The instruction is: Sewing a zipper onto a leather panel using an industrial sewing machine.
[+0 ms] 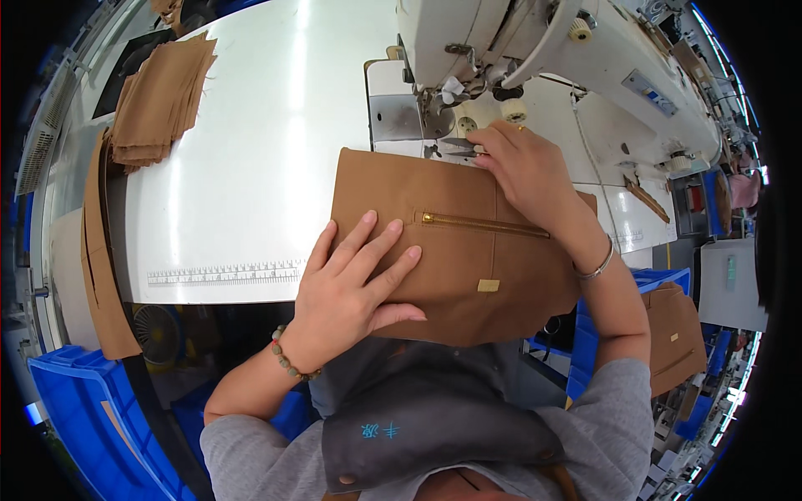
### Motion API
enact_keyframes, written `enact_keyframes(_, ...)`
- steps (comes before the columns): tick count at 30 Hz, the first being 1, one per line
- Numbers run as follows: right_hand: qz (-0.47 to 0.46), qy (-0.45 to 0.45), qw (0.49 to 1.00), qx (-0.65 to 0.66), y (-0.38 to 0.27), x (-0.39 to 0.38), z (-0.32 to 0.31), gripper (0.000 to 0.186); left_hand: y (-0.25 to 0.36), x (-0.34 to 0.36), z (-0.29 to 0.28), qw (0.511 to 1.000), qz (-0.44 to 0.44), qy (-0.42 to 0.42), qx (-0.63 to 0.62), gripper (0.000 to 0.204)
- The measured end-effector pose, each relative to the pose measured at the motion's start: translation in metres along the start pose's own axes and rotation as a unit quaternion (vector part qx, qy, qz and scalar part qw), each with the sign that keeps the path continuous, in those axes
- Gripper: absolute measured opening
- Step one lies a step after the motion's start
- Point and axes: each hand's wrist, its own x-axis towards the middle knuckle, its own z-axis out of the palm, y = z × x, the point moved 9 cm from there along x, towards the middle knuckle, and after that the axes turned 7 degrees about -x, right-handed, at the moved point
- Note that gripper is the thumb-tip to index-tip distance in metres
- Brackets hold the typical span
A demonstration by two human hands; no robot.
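A brown bag panel (451, 284) with a brass zipper (484, 224) and a small gold tag (488, 285) lies at the table's front edge, its near part hanging toward my lap. My left hand (355, 271) rests flat on its left side, fingers spread. Above the panel's far edge, my right hand (522, 167) is closed around small thread snips (461, 149), whose dark blades point left toward the sewing machine's needle area. The presser foot and needle (430, 104) stand just beyond the blades. Part of the snips is hidden inside my fingers.
The white sewing machine (576, 58) spans the far right. Stacked brown pieces (163, 100) lie at the far left of the white table (242, 175). A long brown strip (100, 259) hangs over its left edge. Blue crates (92, 417) stand below left; another brown panel (675, 334) hangs at right.
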Motion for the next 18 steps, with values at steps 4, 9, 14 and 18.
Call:
enact_keyframes(4,-0.035,-0.004,0.998,0.058,-0.011,0.013,0.015,0.013,0.002,0.002,-0.001,1.000,0.007,0.005,0.001,0.069)
enact_keyframes(9,0.037,-0.020,0.998,0.037,0.016,-0.015,0.005,0.013,0.001,-0.001,-0.001,1.000,0.005,0.002,0.008,0.069)
enact_keyframes(14,0.218,-0.021,0.975,-0.023,0.103,-0.121,-0.055,0.024,0.008,0.000,0.001,0.999,0.044,0.020,0.025,0.070)
enact_keyframes(18,0.201,0.015,0.972,-0.118,0.128,-0.179,-0.067,0.032,0.007,0.002,0.004,0.997,0.037,0.007,0.063,0.076)
